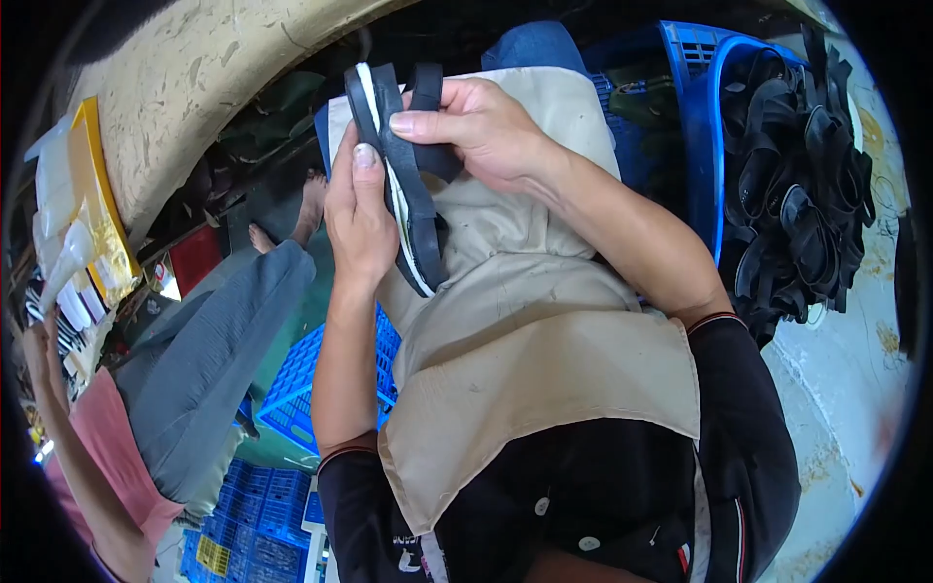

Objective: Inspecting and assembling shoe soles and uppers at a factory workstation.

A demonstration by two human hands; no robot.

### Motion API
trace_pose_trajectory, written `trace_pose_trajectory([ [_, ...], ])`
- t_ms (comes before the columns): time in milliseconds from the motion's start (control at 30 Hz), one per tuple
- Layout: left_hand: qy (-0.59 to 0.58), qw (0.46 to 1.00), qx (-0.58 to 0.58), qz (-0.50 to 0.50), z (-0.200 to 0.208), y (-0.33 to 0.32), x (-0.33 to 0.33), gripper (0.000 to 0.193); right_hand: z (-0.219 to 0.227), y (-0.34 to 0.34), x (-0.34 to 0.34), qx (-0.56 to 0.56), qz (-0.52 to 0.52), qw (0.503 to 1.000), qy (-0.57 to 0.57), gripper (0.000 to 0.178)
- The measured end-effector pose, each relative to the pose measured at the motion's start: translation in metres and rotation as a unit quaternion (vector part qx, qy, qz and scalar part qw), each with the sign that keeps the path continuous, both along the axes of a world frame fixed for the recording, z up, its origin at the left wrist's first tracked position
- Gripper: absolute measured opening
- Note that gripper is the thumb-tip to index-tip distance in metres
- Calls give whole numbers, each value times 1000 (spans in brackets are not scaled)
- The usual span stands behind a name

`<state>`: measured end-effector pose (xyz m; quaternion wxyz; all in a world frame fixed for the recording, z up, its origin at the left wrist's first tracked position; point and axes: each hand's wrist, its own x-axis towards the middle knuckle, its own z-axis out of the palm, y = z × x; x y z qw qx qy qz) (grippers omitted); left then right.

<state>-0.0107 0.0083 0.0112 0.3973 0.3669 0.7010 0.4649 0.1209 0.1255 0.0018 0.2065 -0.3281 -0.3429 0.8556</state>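
Above my apron-covered lap, both hands hold a black sandal [416, 209] on its edge, a white stripe running along its sole. My left hand [360, 209] is closed around the sole side, its thumb pressing near the white stripe. From the other side, my right hand [491, 131] grips the upper part, thumb laid on the black edge. A black strap loop [425, 87] stands up beside the right fingers, which are partly hidden behind the sandal. A beige apron [544, 360] covers my lap and chest.
At right stands a blue basket [721, 146] heaped with black strappy sandal pieces [797, 185]. Blue crates [292, 389] sit by my left forearm, with more crates [248, 520] lower left. A barefoot co-worker in grey trousers [219, 360] is at left. A worn, pale curved surface [194, 87] lies at upper left.
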Motion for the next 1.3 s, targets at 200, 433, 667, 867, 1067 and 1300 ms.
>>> trace_pose_trajectory([
  [200, -47, 993, -26, 104, -9, -6, 1, 47, 21, 2, 54, 176, 81, 956, -222, 25],
  [433, -58, 991, -13, 123, -13, 3, 13, 46, 2, -44, 33, 102, 234, 964, -75, 20],
  [667, 10, 989, -8, 148, 0, 4, 8, 46, 29, -34, 8, 363, 333, 859, -138, 21],
  [867, -309, 933, 158, 91, 5, -6, -32, 56, 75, -18, 13, 574, 289, 763, -68, 21],
  [1067, -449, 864, 223, -48, 24, 17, -30, 61, 127, 63, 27, 429, -121, 890, -94, 20],
  [1300, -423, 870, 211, 142, 17, 29, 2, 57, 78, 38, 19, 566, -45, 814, -121, 24],
])
